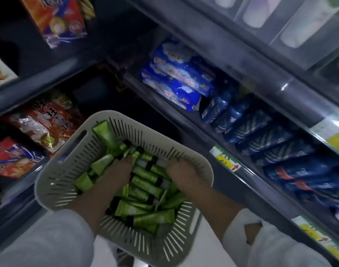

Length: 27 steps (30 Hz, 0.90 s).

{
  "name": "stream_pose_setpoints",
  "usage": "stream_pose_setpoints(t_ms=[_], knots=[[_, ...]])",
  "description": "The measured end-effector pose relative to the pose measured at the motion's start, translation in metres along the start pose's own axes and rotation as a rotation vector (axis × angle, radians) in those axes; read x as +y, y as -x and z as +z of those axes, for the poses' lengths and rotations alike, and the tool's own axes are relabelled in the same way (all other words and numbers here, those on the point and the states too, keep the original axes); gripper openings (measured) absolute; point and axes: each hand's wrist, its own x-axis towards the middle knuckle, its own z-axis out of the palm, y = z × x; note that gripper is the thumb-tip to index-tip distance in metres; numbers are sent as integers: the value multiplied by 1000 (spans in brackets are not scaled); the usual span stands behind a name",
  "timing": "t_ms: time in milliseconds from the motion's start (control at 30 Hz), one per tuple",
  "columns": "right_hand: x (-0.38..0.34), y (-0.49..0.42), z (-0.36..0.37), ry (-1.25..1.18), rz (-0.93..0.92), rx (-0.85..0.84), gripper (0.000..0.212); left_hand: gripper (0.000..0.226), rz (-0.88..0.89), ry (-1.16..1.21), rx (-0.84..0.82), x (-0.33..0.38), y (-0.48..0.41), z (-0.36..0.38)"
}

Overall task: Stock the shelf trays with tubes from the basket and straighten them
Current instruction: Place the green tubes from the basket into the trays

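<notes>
Right of basket: shelf (261, 182) with soft blue packs (176, 78), glossy dark bottles (251, 128).
Left side: crinkly red snack bags (49, 122).
Basket (54, 166): pale slotted plastic, holding green tubes (145, 184).
Left hand (116, 170): fingers buried among tubes, grip unclear.
Right hand (182, 172): likewise.

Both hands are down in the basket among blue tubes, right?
No: the tubes are green, not blue. The head view shows the left hand and right hand down in the basket among them.
</notes>
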Motion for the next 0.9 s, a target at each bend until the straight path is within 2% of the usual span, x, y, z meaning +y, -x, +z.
stream_pose_setpoints(t_ms=[133, 233, 333, 600, 667, 767, 900], knots=[[-2, -14, -5, 8, -116, -41, 21, 70, -45, 22, 5, 1, -14, 7], [-5, -19, -6, -25, -196, -25, 28, 61, -59, 43, 22, 3, -20, 8], [-7, -19, -1, -75, -188, -48, 27, 45, -80, -99, -18, 13, -18, 13], [3, -19, 13, -311, -69, -66, 40, 50, -114, -385, 63, 17, -14, 26], [5, -18, 15, -356, -50, -58, 42, 43, -99, -375, 70, 15, -14, 23], [6, -11, 15, -384, -25, -16, 41, 32, 33, -313, 129, 17, -11, 20], [4, 2, 3, -423, 28, 118, 38, 36, 139, -111, 142, 22, 10, 0]])
